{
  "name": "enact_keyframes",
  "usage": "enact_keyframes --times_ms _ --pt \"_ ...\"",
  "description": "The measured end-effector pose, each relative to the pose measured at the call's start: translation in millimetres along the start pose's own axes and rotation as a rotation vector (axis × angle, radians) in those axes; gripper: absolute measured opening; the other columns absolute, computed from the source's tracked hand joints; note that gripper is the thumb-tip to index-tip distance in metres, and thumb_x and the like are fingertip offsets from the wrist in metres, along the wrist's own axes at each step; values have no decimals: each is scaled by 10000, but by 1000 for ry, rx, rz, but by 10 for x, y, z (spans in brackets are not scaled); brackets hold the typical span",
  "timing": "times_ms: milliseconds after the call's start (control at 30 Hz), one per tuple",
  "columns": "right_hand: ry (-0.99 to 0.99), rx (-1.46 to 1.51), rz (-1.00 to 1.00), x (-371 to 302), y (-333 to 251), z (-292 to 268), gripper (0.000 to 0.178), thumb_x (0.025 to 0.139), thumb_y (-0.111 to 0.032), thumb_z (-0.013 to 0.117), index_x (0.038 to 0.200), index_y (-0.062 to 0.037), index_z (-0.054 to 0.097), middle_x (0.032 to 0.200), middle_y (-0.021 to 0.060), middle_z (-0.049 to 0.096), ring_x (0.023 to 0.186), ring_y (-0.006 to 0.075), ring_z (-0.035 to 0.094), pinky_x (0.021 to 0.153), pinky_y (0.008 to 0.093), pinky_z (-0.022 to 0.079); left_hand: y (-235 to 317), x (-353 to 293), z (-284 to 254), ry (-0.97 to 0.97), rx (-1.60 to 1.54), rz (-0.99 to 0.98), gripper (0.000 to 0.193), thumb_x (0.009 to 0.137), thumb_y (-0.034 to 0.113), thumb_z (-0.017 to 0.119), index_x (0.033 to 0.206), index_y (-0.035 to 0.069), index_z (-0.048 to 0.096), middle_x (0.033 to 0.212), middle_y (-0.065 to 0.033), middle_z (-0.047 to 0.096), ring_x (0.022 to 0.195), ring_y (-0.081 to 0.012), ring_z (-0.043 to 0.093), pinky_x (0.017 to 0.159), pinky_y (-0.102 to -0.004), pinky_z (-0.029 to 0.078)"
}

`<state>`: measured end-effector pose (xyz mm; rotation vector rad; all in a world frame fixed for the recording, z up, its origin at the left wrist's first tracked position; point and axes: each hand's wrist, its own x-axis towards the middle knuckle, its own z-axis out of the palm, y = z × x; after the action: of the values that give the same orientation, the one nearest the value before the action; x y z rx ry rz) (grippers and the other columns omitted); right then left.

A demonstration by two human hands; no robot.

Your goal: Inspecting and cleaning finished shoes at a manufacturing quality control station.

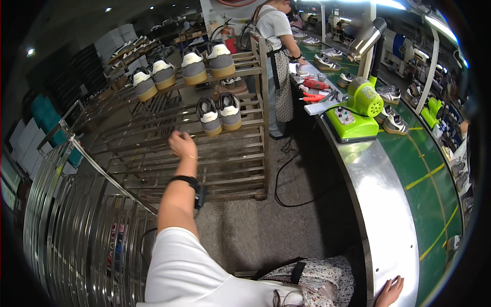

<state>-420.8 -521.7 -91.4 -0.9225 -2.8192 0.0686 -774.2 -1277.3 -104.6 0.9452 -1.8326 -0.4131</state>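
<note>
My left hand (182,145) is stretched out in front of the metal rack (215,190), its fingers curled in and nothing visible in them. Whether it touches a rail I cannot tell. Just to its right, a pair of grey and white shoes with gum soles (219,118) stands on a middle shelf, heels toward me. Above, a row of similar shoes (164,75) lines the top shelf. At the lower right, my right hand (391,292) lies on the metal border (387,215) of the conveyor, fingers extended and holding nothing.
A green conveyor (404,169) carrying shoes curves along my right. On its border stands a bright green machine (358,115), with red-handled tools (314,87) beyond. A co-worker (273,30) stands past the rack. Another metal rack (76,235) is at left; a black cable (279,187) crosses the floor.
</note>
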Motion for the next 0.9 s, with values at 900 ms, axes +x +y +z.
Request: enact_keyframes --times_ms 900 --pt "216 145 132 -84 -78 -26 431 776 -357 650 1100 -78 597 1268 172 484 1221 363 393 1014 514 270 3409 -5224 -2353 -2016 -1667 1427 52 778 74 624 824 70 600 868 -67 620 870 -255 594 814 -363 433"
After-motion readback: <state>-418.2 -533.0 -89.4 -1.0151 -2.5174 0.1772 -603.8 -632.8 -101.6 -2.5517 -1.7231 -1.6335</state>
